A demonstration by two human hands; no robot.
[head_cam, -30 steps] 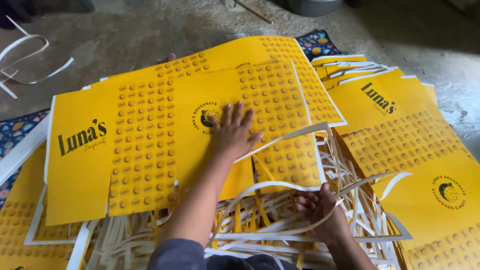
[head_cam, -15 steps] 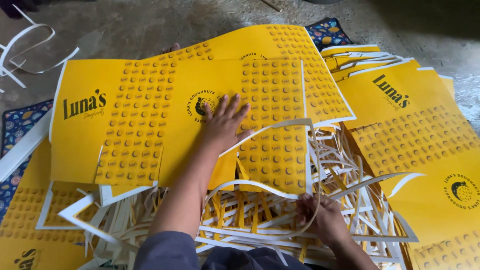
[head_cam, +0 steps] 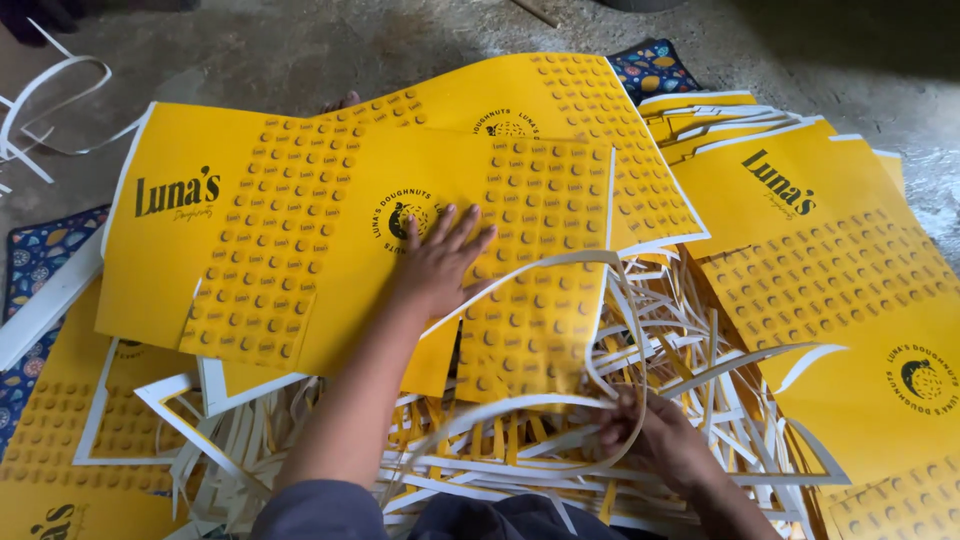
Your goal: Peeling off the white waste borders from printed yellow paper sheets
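Note:
A yellow die-cut cardboard sheet (head_cam: 300, 240) with a dotted pattern and a round dark logo lies on top of a pile. My left hand (head_cam: 440, 262) presses flat on it, fingers spread, beside the logo. My right hand (head_cam: 655, 440) is lower down at the sheet's near edge, fingers curled around a thin white trim strip (head_cam: 560, 275) that loops up from the sheet. More yellow sheets (head_cam: 840, 270) lie stacked to the right and beneath.
A heap of white and yellow offcut strips (head_cam: 700, 350) fills the space under and in front of the sheets. Loose white strips (head_cam: 55, 110) lie on the grey concrete floor at the far left. A patterned blue mat (head_cam: 40, 250) peeks out underneath.
The top sheet has slid left and away under my left hand. My right hand has pulled the white edge strip further free, so it now arches loose from the sheet.

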